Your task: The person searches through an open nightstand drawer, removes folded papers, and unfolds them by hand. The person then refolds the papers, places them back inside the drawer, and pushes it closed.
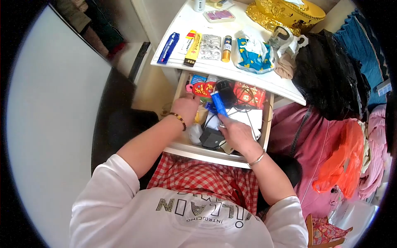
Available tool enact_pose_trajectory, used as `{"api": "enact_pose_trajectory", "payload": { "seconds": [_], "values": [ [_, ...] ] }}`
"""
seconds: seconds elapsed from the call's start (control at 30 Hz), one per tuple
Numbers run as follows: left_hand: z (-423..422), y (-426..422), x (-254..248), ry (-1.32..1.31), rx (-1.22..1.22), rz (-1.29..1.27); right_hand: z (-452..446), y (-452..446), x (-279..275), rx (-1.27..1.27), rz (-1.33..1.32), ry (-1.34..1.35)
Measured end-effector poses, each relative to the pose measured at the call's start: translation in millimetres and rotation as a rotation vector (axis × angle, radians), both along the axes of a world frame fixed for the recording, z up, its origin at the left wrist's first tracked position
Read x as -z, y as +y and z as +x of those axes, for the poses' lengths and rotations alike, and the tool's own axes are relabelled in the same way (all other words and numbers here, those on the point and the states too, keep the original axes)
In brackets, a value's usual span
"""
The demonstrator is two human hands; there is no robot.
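An open drawer (268, 120) full of small items lies in front of me. My right hand (237, 133) grips the lower end of a long blue stick-shaped item (218, 104) held over the contents; its exact kind is unclear. At the drawer's left side, my left hand (187, 108) has its fingers closed beside a red ornament with yellow characters (203, 89) and a small pink item (189, 87). What those fingers pinch is hidden. Around the hands are a black adapter (225, 91) with cables, a red packet (251, 96), a dark grey box (212, 137) and white boxes (253, 118).
On the white tabletop (173, 62) lie a blue box (168, 48), a yellow box (193, 50), blister packs (210, 47), a glue stick-like tube (226, 48), a blue tissue pack (254, 56) and a gold tissue holder (289, 14). Bags and clothes (297, 136) crowd the right.
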State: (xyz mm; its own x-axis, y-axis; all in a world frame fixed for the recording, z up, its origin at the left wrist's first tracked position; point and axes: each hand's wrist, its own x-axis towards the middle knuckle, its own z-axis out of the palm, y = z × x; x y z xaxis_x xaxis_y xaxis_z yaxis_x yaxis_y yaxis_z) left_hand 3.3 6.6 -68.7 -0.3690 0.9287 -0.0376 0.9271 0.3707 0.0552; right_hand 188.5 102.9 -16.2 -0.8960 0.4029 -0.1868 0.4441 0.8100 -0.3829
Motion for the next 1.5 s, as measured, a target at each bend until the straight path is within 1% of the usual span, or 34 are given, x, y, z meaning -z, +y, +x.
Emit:
{"api": "enact_pose_trajectory", "payload": {
  "seconds": [0.07,0.13,0.17,0.23,0.27,0.33,0.37,0.43,0.47,0.53,0.63,0.67,0.73,0.83,0.97,1.03,1.07,1.13,1.17,1.23,1.37,1.5],
  "values": [
    [1,-4,-6,-0.001,-0.027,-0.016,0,0,0,-0.004,-0.005,0.010],
    [-1,-10,-11,-0.075,0.119,0.031,1,0,0,-0.012,-0.005,0.015],
    [1,-10,-12,-0.075,0.120,0.028,0,0,0,-0.010,-0.008,0.016],
    [4,-9,-13,-0.030,0.087,-0.207,-1,0,0,-0.017,0.008,-0.010],
    [4,-9,-13,-0.029,0.089,-0.208,-1,0,1,-0.015,0.007,-0.009],
    [6,-6,-14,-0.061,0.039,-0.335,1,1,4,-0.019,0.000,0.001],
    [6,-4,-14,-0.064,0.042,-0.334,1,2,5,-0.017,0.000,-0.002],
    [7,-3,-27,-0.087,0.054,-0.524,2,1,6,-0.026,0.009,0.022],
    [6,-3,-25,-0.087,0.054,-0.526,1,1,6,-0.025,0.007,0.022],
    [4,-6,-21,-0.160,-0.022,-0.296,0,1,5,-0.030,0.019,0.007],
    [6,-4,-19,-0.137,-0.059,-0.234,-1,2,6,-0.020,0.008,-0.005],
    [6,-2,-19,-0.137,-0.060,-0.235,-1,2,6,-0.020,0.006,-0.006],
    [5,3,-26,-0.188,-0.056,-0.404,-1,2,6,-0.014,0.000,-0.019],
    [1,2,-37,-0.254,0.020,-0.459,0,1,3,-0.012,-0.021,-0.017],
    [-5,-14,-28,-0.223,0.077,-0.454,0,2,6,-0.038,0.004,-0.001],
    [-9,-17,-25,-0.246,0.178,-0.492,-1,3,3,-0.034,0.003,-0.082],
    [-10,-17,-23,-0.247,0.178,-0.493,-2,3,3,-0.034,0.002,-0.082],
    [-12,-17,-20,-0.287,0.137,-0.207,-3,2,3,-0.024,-0.009,-0.093],
    [-13,-18,-19,-0.287,0.136,-0.208,-3,2,3,-0.025,-0.010,-0.093],
    [-12,-17,-19,-0.322,0.134,-0.063,-2,2,3,-0.024,0.011,-0.088],
    [-11,-7,-12,-0.342,0.102,-0.126,-1,3,10,-0.031,0.028,-0.061],
    [-11,-2,-12,-0.266,0.094,-0.237,-2,3,5,-0.011,0.004,-0.074]
  ]
}}
